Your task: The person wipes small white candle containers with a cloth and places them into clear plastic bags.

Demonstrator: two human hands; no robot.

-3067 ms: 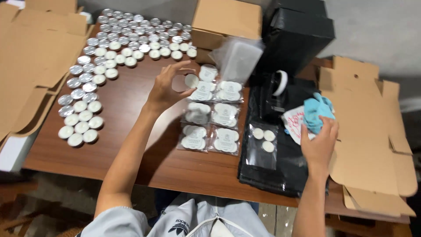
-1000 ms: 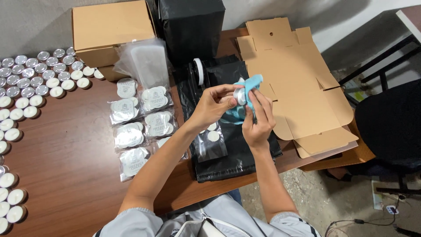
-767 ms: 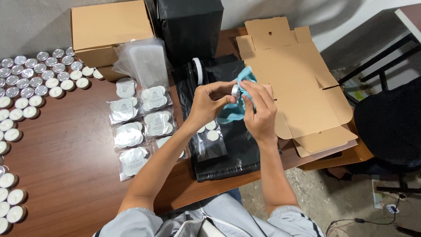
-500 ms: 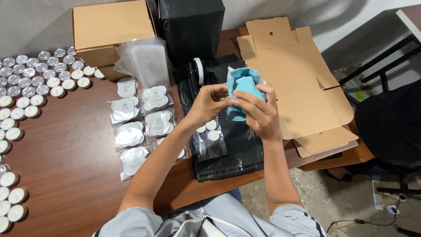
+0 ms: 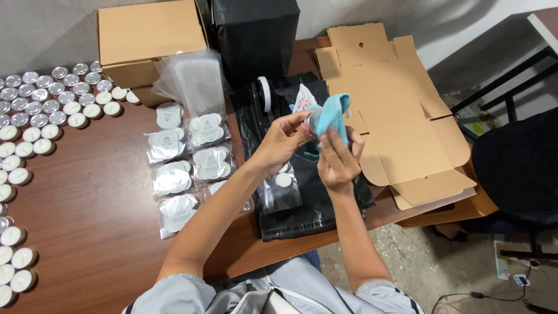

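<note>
Left hand [image 5: 283, 139] pinches tealight [image 5: 313, 120]; right hand [image 5: 336, 160] presses blue cloth [image 5: 332, 115] against it.

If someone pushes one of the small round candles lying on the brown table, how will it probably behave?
A tealight candle probably slides instead of tipping, since it looks low and flat-bottomed. It seems light: the left hand pinches a similar one with its fingers only. Packed neighbours would likely get bumped. On its edge, the round cup might roll.

Both forearms reach forward, the left hand [image 5: 285, 138] and right hand [image 5: 336, 160] raised close together, fingers curled.
</note>
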